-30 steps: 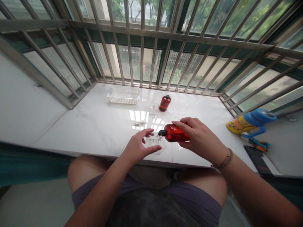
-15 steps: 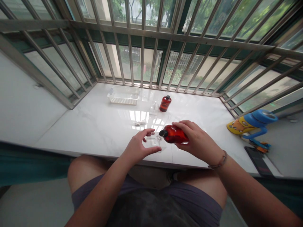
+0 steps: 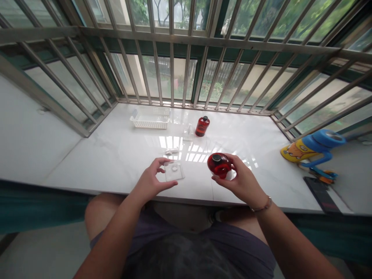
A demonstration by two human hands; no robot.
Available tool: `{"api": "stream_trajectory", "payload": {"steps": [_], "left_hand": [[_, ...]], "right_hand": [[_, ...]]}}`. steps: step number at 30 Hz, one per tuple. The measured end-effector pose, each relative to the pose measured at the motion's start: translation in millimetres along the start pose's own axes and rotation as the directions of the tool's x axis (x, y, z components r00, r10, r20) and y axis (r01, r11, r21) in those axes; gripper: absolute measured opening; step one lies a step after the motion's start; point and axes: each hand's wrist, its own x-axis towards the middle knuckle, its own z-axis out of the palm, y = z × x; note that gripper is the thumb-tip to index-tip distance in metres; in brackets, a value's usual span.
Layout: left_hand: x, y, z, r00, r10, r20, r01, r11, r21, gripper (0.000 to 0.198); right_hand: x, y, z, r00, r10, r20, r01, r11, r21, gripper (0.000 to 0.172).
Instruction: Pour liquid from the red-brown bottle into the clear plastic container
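Observation:
My left hand (image 3: 151, 179) is curved around a small clear square bottle (image 3: 174, 176), thumb along its near side and fingers at its far left. Seen from above, this bottle stands upright with its round neck opening facing me. To its right, my right hand (image 3: 240, 180) grips a reddish-brown bottle (image 3: 222, 166) with a black top, close to upright. Whether its base touches the counter I cannot tell. Farther back stands a second reddish-brown bottle (image 3: 201, 127) with a black top, beside another clear bottle (image 3: 188, 131).
Small whitish pieces (image 3: 171, 151) lie beyond my left hand on the white counter (image 3: 116, 155). A white perforated basket (image 3: 149, 122) sits at the back left. On the right are a blue and yellow flask (image 3: 310, 147) and a dark phone (image 3: 321, 193). Metal bars (image 3: 186, 38) line the window.
The reddish-brown bottle in my right hand has gone from tilted over the clear bottle's neck to nearly upright, farther right. My left hand and the clear bottle have shifted left.

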Motion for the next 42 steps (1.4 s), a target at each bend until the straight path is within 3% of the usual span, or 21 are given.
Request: {"api": "stream_trajectory", "payload": {"steps": [4,8,10,14,20,24,30,42], "left_hand": [[-7,-9,-24.2,0.994,-0.036,-0.100,0.039,0.999,0.033,0.070],[-12,-8,-35.1,0.983,-0.046,-0.179,0.067,0.991,0.113,0.071],[-14,-3,-33.4,0.983,-0.040,-0.178,0.056,0.994,0.090,0.069],[-13,19,-19.6,0.997,-0.045,-0.063,0.044,0.999,-0.023,0.066],[-3,62,-0.2,0.998,0.038,0.051,-0.039,0.999,0.014,0.066],[3,79,3.5,0.994,0.066,0.087,-0.069,0.997,0.037,0.069],[6,88,3.1,0.995,0.073,0.064,-0.076,0.996,0.048,0.070],[9,87,4.6,0.997,0.058,0.051,-0.057,0.998,-0.019,0.069]], "right_hand": [[-5,12,-1,0.999,0.025,-0.038,-0.024,1.000,0.018,0.071],[-7,16,-2,0.998,0.039,-0.040,-0.038,0.999,0.008,0.071],[-7,12,-3,0.999,0.033,-0.035,-0.033,0.999,0.000,0.072],[-2,-8,-10,0.999,-0.041,-0.014,0.040,0.998,-0.054,0.072],[11,-46,-27,0.979,-0.190,0.073,0.201,0.960,-0.196,0.077],[19,-63,-36,0.961,-0.252,0.112,0.273,0.924,-0.266,0.079],[30,-74,-47,0.938,-0.312,0.150,0.346,0.863,-0.369,0.077],[42,-86,-58,0.914,-0.333,0.230,0.405,0.743,-0.533,0.072]]}}
